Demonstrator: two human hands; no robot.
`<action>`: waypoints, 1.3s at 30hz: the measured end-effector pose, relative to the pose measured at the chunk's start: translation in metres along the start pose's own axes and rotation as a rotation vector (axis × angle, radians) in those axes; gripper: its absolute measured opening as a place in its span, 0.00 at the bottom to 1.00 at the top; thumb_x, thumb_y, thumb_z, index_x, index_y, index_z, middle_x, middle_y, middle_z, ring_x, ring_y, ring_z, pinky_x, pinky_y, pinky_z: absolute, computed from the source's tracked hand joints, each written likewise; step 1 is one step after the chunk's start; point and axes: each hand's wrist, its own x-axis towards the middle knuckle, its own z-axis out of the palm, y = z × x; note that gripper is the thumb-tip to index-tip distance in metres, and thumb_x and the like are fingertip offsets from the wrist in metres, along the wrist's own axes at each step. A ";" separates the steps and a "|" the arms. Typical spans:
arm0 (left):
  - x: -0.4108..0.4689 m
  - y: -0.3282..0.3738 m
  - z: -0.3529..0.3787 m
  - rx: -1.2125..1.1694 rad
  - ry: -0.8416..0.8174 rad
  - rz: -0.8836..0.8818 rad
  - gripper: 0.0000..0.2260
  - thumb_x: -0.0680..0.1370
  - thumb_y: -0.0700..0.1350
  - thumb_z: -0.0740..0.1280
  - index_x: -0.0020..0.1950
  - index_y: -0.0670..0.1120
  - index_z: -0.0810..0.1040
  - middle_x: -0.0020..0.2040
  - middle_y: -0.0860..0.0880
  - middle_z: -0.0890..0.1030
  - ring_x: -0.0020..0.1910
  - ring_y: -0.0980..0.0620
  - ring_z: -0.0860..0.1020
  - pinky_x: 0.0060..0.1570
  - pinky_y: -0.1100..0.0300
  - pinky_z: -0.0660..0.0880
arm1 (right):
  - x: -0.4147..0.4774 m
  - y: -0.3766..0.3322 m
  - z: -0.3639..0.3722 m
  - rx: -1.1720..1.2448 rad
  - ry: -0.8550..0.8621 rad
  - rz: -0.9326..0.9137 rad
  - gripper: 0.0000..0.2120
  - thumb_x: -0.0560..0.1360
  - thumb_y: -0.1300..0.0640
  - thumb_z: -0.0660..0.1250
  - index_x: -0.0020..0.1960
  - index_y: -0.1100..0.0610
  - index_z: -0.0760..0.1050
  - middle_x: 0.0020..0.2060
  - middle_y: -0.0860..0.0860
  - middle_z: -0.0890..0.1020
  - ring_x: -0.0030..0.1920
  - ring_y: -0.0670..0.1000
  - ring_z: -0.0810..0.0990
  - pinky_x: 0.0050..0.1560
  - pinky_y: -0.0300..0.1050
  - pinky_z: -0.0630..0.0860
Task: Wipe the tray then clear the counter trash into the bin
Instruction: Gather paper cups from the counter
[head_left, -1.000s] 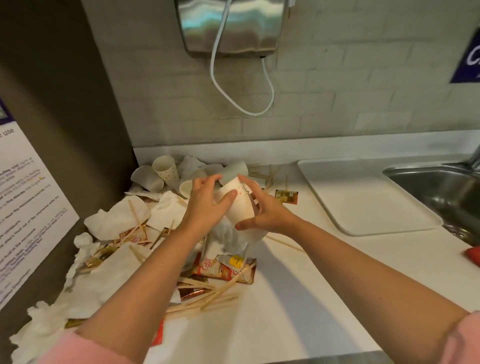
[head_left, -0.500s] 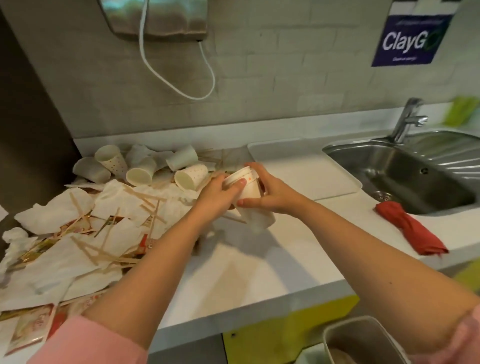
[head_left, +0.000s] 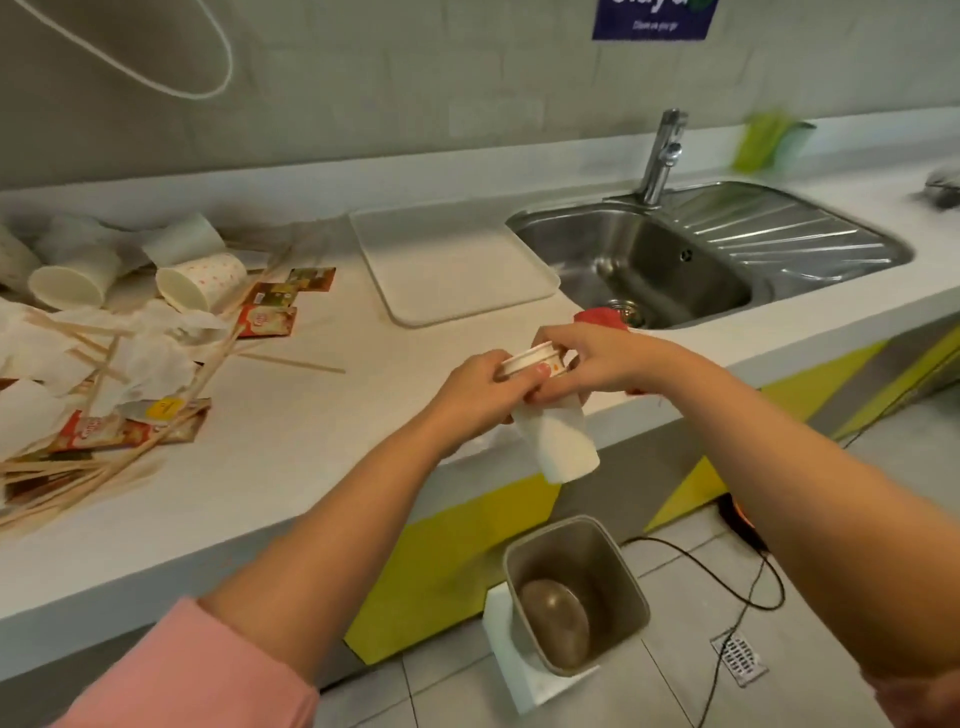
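My left hand (head_left: 475, 387) and my right hand (head_left: 605, 358) both grip a stack of white paper cups (head_left: 558, 439) at its rim, over the counter's front edge. The stack hangs tilted, its bottom pointing down toward the steel bin (head_left: 576, 592) on the floor below. The white tray (head_left: 452, 265) lies flat on the counter beside the sink. A heap of trash (head_left: 114, 353) covers the left of the counter: paper cups, crumpled napkins, wooden stirrers and sachets. A red cloth (head_left: 602, 317) peeks out behind my right hand.
A steel sink (head_left: 665, 265) with a tap (head_left: 660, 156) sits right of the tray. A green cup (head_left: 763, 140) stands by the back wall. On the tiled floor lie a black cable (head_left: 737, 587) and a drain grate (head_left: 740, 657).
Both hands carried the cup stack from the trash heap rightward and toward me, to the counter's front edge. My view swung right and down, bringing the bin into sight.
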 end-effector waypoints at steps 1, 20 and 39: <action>0.000 0.000 0.011 0.004 -0.039 -0.006 0.19 0.75 0.55 0.66 0.55 0.41 0.77 0.50 0.41 0.80 0.49 0.44 0.80 0.53 0.48 0.79 | -0.008 0.009 -0.001 0.012 -0.030 0.024 0.10 0.69 0.56 0.74 0.43 0.52 0.73 0.40 0.48 0.76 0.42 0.47 0.77 0.41 0.46 0.79; -0.020 -0.097 0.135 0.339 -0.226 -0.364 0.27 0.77 0.52 0.64 0.74 0.48 0.61 0.73 0.43 0.61 0.70 0.44 0.65 0.67 0.53 0.64 | -0.042 0.184 0.152 -0.128 -0.047 0.541 0.30 0.69 0.52 0.74 0.67 0.62 0.71 0.62 0.57 0.71 0.60 0.55 0.73 0.56 0.43 0.72; -0.028 -0.094 0.097 0.412 -0.218 -0.308 0.19 0.79 0.50 0.62 0.68 0.44 0.70 0.66 0.43 0.73 0.63 0.46 0.72 0.59 0.58 0.70 | -0.011 0.116 0.140 -0.295 -0.427 0.513 0.20 0.77 0.53 0.63 0.66 0.60 0.69 0.57 0.63 0.77 0.54 0.62 0.81 0.51 0.53 0.81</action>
